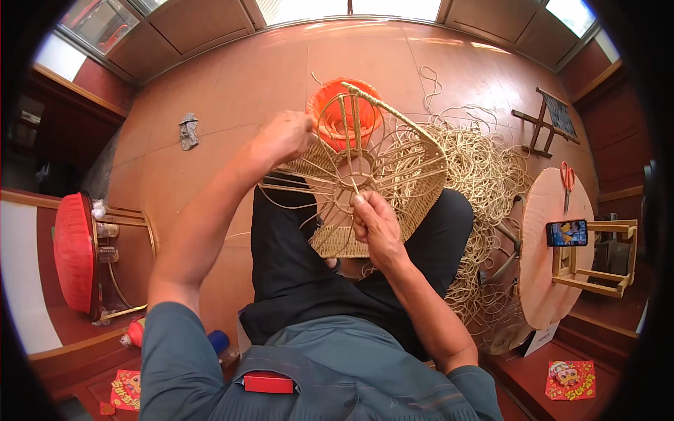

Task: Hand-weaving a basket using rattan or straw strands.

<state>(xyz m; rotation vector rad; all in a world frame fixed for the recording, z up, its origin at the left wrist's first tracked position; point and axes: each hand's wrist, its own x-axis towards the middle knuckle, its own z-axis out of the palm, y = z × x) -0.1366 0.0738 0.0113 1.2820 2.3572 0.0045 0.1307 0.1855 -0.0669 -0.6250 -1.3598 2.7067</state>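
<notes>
A basket [339, 242] woven from straw-coloured cord over a wire frame rests between my knees. Its spokes run out from a small ring [354, 181] near the middle. My right hand [378, 223] is closed beside that ring, thumb and forefinger pinching a short end of straw cord [355, 186]. Farther up and to the left, my left hand [288, 137] is closed like a fist at the basket's far left edge, by the orange bucket [335, 90]. What its fingers grip is hidden from this view.
Loose cord [484, 175] lies heaped on the floor to the right. Beyond it are a folding stool [544, 126] and a round board [537, 259] bearing scissors [566, 184] and a phone [567, 233]. A red round stool [74, 252] stands left; a grey rag [188, 132] lies on the floor.
</notes>
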